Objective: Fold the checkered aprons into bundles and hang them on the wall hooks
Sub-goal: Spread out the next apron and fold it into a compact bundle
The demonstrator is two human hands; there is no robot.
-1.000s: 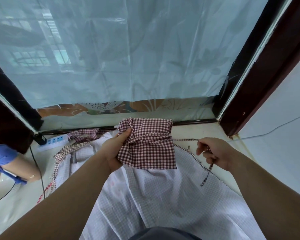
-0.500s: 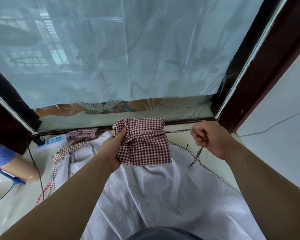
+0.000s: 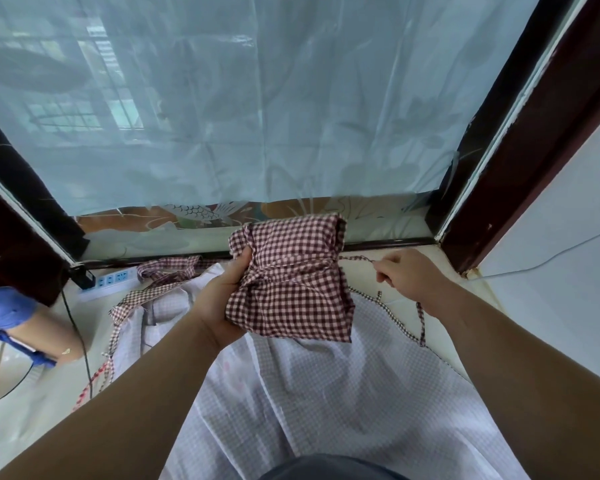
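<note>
A dark red checkered apron folded into a bundle (image 3: 291, 282) is held up in mid-frame. My left hand (image 3: 222, 299) grips its left edge, thumb on top. A thin checkered strap (image 3: 355, 258) runs round the bundle and off to the right, where my right hand (image 3: 406, 275) pinches it taut. The strap's loose end (image 3: 420, 323) hangs below that hand. Under both lies a pale checkered apron (image 3: 326, 393), spread inside out on the floor, with dark checkered trim (image 3: 167, 271) bunched at its far left. No wall hooks are in view.
A glass door with a pale blue curtain (image 3: 257, 116) stands just ahead, dark wooden frame (image 3: 534, 150) on the right. A white power strip (image 3: 108, 282) with a black cable lies at left, near a blue and tan object (image 3: 18, 323). White wall at right.
My right hand, pinching the strap, rose beside the bundle and has now dropped slightly, keeping the strap stretched to the right. The bundle tilted a little in my left hand.
</note>
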